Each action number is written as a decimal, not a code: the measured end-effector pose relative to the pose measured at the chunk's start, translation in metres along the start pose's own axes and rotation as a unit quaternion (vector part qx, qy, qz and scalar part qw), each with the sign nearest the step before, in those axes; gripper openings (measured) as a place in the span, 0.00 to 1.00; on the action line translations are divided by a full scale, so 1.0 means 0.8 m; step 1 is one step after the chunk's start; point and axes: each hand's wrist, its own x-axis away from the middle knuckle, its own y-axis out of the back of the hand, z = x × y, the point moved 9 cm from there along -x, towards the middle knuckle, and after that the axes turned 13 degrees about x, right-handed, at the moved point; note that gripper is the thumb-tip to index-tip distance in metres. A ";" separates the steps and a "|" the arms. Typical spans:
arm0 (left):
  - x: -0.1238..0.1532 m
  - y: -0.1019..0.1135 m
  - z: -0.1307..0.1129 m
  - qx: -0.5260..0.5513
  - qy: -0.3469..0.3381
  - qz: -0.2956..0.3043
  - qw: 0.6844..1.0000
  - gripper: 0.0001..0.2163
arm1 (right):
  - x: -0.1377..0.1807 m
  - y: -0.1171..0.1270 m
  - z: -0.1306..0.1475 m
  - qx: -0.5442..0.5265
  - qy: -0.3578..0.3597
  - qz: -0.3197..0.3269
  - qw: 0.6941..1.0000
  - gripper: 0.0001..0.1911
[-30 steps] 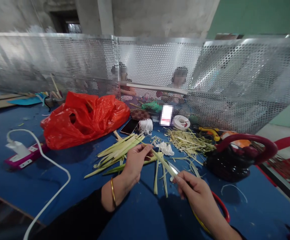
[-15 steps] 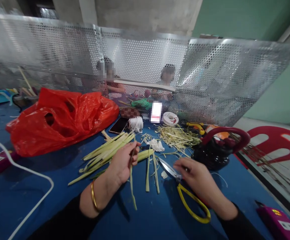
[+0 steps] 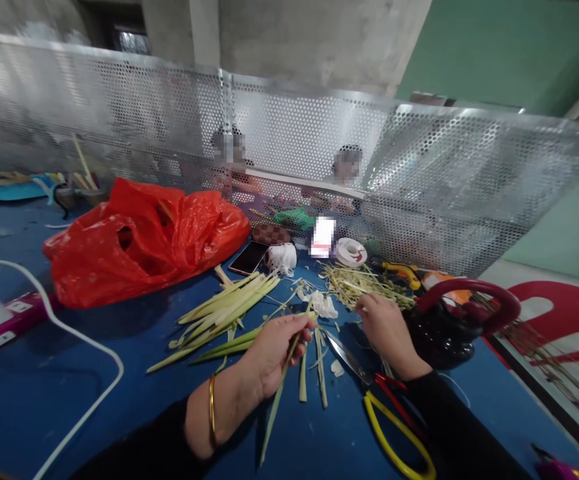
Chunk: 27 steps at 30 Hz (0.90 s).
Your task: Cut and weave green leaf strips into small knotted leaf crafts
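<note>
My left hand [image 3: 282, 347], with a gold bangle on the wrist, is closed around a long pale-green leaf strip [image 3: 275, 413], which hangs down toward me. Beyond and left of it lies a bundle of similar leaf strips [image 3: 232, 303], fanned out on the table. Shorter strips [image 3: 302, 377] lie just right of the hand. My right hand [image 3: 386, 330] has its fingers pinched at the near edge of a heap of thin trimmings [image 3: 356, 283]; what is between the fingertips is hidden. Under its forearm rest scissors [image 3: 349, 357] with one yellow and one red handle.
A red plastic bag [image 3: 144, 247] fills the back left. White thread [image 3: 282, 259], a dark phone [image 3: 248, 257], a lit phone [image 3: 323, 237] and a tape roll [image 3: 352, 252] line the back. A black pot [image 3: 439, 340] stands right. Behind a perforated metal screen [image 3: 294, 120] people sit.
My right hand has moved away from the scissors, forward to the heap of trimmings. My left hand, still holding the strip, appears farther right as the view shifts.
</note>
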 end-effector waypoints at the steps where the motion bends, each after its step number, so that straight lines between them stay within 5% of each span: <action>1: 0.000 0.000 0.001 0.004 0.001 0.002 1.000 0.08 | 0.002 0.018 -0.007 -0.005 -0.028 -0.040 0.999 0.11; 3: 0.001 -0.003 0.003 0.007 0.000 0.011 1.000 0.08 | 0.013 0.066 -0.019 -0.018 -0.101 -0.151 0.983 0.11; 5: 0.002 -0.006 0.003 0.001 -0.003 0.022 1.000 0.07 | 0.045 0.130 -0.027 -0.108 -0.179 -0.345 0.915 0.03; 8: 0.004 -0.008 0.000 -0.010 -0.017 0.025 0.999 0.07 | 0.071 0.181 -0.015 -0.217 -0.196 -0.449 0.844 0.04; 10: 0.005 -0.008 -0.004 -0.012 -0.031 0.020 0.999 0.08 | 0.063 0.187 -0.008 -0.288 -0.191 -0.397 0.850 0.04; 12: 0.006 -0.006 -0.009 -0.009 -0.043 0.009 0.999 0.08 | 0.042 0.162 -0.006 -0.407 -0.208 -0.253 0.853 0.03; 15: 0.006 -0.002 -0.017 0.000 -0.054 -0.009 0.999 0.07 | 0.028 0.102 0.012 -0.601 -0.258 -0.013 0.756 0.08; 17: 0.006 -0.002 -0.019 0.003 -0.056 -0.008 0.998 0.07 | 0.032 0.075 0.035 -0.666 -0.281 0.090 0.685 0.12; 20: 0.011 -0.010 -0.016 0.004 -0.052 0.017 0.999 0.08 | 0.038 0.055 0.064 -0.686 -0.282 0.134 0.658 0.13; 27: 0.025 -0.033 -0.007 0.015 -0.074 0.074 0.994 0.11 | 0.049 0.034 0.088 -0.641 -0.267 0.116 0.710 0.14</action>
